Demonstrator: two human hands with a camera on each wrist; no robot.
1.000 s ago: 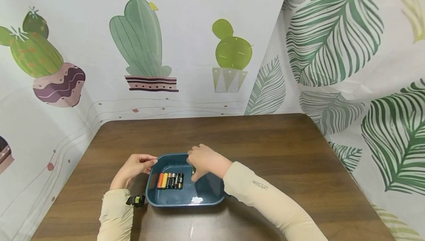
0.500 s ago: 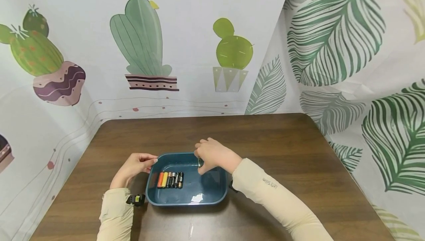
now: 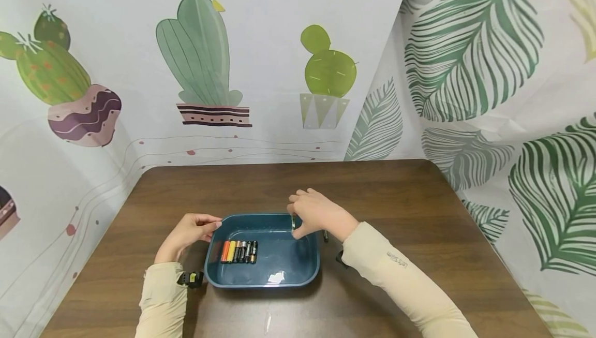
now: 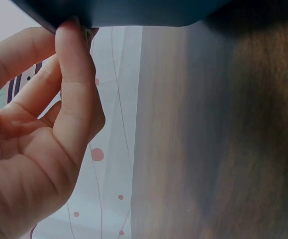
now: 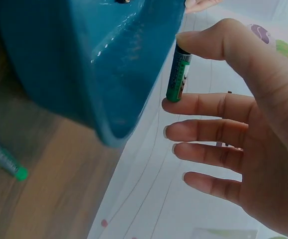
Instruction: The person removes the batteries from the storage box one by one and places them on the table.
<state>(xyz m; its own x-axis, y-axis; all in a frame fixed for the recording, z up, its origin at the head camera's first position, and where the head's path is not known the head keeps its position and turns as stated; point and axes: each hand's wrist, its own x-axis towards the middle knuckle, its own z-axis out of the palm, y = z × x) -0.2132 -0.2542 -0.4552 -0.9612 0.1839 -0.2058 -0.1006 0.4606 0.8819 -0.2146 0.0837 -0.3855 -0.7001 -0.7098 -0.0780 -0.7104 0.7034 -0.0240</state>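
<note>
My left hand (image 3: 187, 235) pinches the back left corner of a blue plastic tray (image 3: 261, 287) between thumb and fingers. In the right wrist view, a green and black battery (image 5: 178, 74) is held by its two ends between the thumb and index finger of my right hand (image 5: 228, 114); the other fingers are stretched out. That hand is over the tray's back right corner in the head view. Inside the tray at the left, several batteries (image 3: 239, 251) lie side by side in a row, orange and yellow ones first, then mostly dark ones.
Another green and dark battery (image 5: 5, 160) lies on the wooden table (image 3: 396, 198) just right of the tray, partly hidden by my right wrist in the head view. Behind the table hangs a cloth (image 3: 265, 69) printed with cacti and leaves.
My right hand has moved right and slightly back with the battery, from over the tray's middle to its back right corner. The battery on the table has come into sight. The left hand stays put.
</note>
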